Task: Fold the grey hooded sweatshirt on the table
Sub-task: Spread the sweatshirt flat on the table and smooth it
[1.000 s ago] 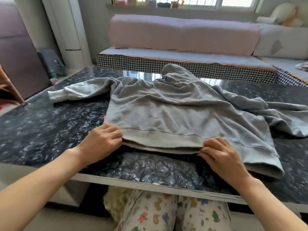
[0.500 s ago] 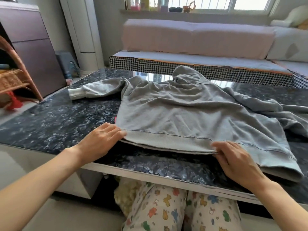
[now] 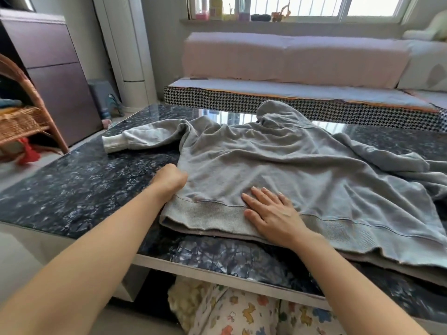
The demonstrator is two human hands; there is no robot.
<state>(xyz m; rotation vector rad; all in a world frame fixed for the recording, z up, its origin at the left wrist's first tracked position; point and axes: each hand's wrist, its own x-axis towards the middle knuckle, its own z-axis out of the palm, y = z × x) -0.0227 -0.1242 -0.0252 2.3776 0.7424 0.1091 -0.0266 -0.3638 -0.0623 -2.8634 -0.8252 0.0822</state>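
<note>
Flat and spread, my right hand (image 3: 273, 211) presses the sweatshirt (image 3: 278, 170) near its ribbed hem; my left hand (image 3: 169, 181) is at the side edge, fingers hidden, so I cannot tell its grip. Soft, light and floppy, best taken at the side seam. Grey, wrinkled, it lies on the dark table (image 3: 72, 187), sleeves out

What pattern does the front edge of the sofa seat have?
A black-and-white houndstooth check, on the sofa seat edge, seen in the head view.
</note>
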